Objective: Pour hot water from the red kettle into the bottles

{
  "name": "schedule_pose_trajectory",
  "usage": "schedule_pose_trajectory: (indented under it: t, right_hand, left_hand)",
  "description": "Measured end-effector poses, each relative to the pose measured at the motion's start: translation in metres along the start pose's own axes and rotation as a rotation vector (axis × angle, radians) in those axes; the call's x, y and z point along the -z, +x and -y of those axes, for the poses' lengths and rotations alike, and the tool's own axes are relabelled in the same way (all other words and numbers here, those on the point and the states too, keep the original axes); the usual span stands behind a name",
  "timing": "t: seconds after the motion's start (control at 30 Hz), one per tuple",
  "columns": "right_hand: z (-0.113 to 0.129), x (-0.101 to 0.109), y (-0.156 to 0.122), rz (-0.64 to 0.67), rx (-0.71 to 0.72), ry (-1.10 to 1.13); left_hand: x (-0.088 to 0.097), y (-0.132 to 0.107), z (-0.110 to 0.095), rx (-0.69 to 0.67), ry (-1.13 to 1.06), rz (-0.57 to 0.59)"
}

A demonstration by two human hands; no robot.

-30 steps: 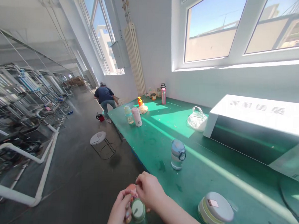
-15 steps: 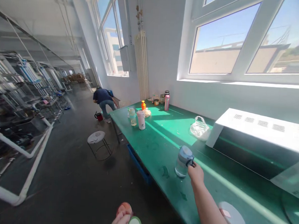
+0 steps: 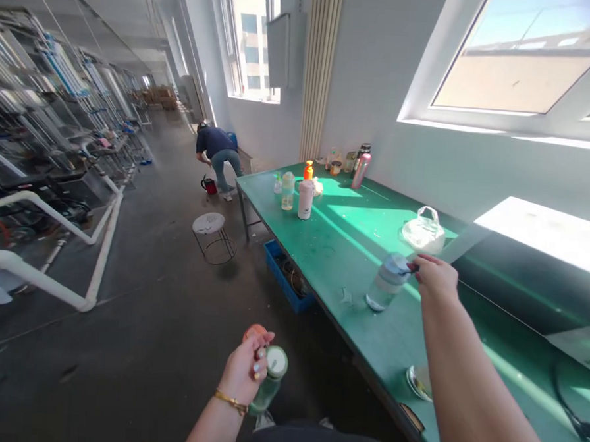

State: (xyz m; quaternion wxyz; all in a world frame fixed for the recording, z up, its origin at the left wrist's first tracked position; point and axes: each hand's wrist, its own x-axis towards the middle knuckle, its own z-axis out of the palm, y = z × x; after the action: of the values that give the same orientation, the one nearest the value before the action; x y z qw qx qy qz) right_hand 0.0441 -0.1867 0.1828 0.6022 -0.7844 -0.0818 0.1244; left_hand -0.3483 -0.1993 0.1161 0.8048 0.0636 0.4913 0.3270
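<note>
My right hand point(image 3: 435, 276) is closed on the loop at the lid of a clear water bottle point(image 3: 384, 286) with a blue top. The bottle tilts over the green table point(image 3: 332, 262); whether its base touches the surface I cannot tell. Low in front of me, off the table's near edge, my left hand point(image 3: 243, 371) is closed around the tops of two bottles. One is a greenish see-through bottle point(image 3: 265, 396) with a green-rimmed white lid. The other shows only an orange-red lid point(image 3: 254, 331) behind my fingers.
A pink-white tumbler point(image 3: 305, 200), a pale bottle point(image 3: 287, 193) and an orange pump bottle point(image 3: 308, 171) stand at the far end. A plastic bag point(image 3: 423, 232) lies near a white metal housing point(image 3: 551, 234). My forearm partly hides a round container point(image 3: 416, 384). A stool point(image 3: 208, 224) and a bending person point(image 3: 218, 150) are beyond.
The view has turned downward and left. The blue-topped bottle has gone from upright to tilted in my right hand. My left hand and its bottles have come further into view.
</note>
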Motion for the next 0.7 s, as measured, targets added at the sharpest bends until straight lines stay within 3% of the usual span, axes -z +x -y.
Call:
schedule_pose_trajectory:
  t: [0.13,0.23,0.33,0.43,0.7]
  right_hand:
    - [0.023,-0.011,-0.028,0.159,0.048,-0.041]
    - [0.038,-0.014,-0.058,0.374,0.156,-0.105]
    - [0.043,-0.021,-0.090,0.621,0.386,-0.430]
    - [0.030,-0.035,-0.127,0.710,0.543,-0.697]
    - [-0.029,-0.087,-0.252,1.037,0.760,-0.894]
  left_hand:
    - [-0.003,-0.014,-0.019,0.047,-0.077,0.028]
    - [-0.005,-0.022,-0.026,0.032,-0.100,0.038]
    - [-0.005,-0.025,-0.028,0.026,-0.084,0.058]
    - [-0.004,-0.026,-0.028,0.051,-0.044,0.072]
    - [0.003,-0.019,-0.025,0.163,0.032,0.033]
